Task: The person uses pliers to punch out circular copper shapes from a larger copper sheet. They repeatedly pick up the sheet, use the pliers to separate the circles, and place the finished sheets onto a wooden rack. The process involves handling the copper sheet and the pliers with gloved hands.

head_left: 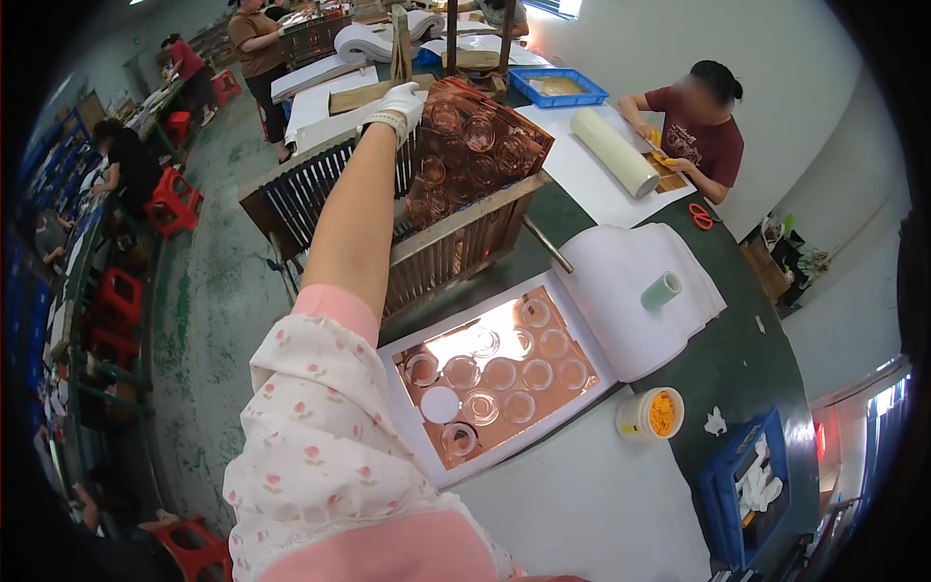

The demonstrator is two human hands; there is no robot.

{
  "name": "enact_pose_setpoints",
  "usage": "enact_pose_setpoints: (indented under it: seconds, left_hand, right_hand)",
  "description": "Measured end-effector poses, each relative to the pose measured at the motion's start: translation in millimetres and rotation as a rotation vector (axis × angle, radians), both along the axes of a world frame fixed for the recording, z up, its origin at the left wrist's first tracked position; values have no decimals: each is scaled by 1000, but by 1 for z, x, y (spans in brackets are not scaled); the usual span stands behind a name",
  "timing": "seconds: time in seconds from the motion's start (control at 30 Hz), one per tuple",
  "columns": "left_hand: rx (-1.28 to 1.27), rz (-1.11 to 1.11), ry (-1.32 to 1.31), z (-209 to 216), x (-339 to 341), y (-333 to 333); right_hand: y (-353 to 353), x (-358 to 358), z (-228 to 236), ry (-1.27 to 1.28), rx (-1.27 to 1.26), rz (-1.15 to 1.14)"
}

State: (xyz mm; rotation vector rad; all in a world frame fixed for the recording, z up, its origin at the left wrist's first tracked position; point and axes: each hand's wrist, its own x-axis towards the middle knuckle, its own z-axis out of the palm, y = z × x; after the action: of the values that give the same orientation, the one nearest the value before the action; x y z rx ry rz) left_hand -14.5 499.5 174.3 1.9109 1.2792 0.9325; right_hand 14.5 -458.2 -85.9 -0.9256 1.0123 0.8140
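Copper-coloured sheet (475,145) embossed with rows of round cups stands tilted above a slotted wooden rack (427,247) at upper centre of the frame, gripped at its upper left edge by a white-gloved left hand (400,105) whose fingers curl closed over the sheet's rim. The arm rises from the lower centre, its floral sleeve pushed up to the elbow. No right hand shows in the picture. Just below the rack, at centre, a second copper sheet (499,373) with round cups lies flat on white paper on the dark green table (737,359). To its right stand a pale green roll of tape (661,290) and, lower, a small tub of orange pieces (652,414). At upper right a seated person in a dark red shirt (700,131) works beside a large cream roll (613,151).
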Motion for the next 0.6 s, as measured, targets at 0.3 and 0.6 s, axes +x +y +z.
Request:
enact_pose_setpoints:
  seconds: [0.3,0.6]
  left_hand:
    - [631,-219,740,10,-13,-20]
    - [65,-373,261,3,-31,-24]
  right_hand:
    - [61,24,31,-73,-153,174]
    - [85,54,36,-133,-179,341]
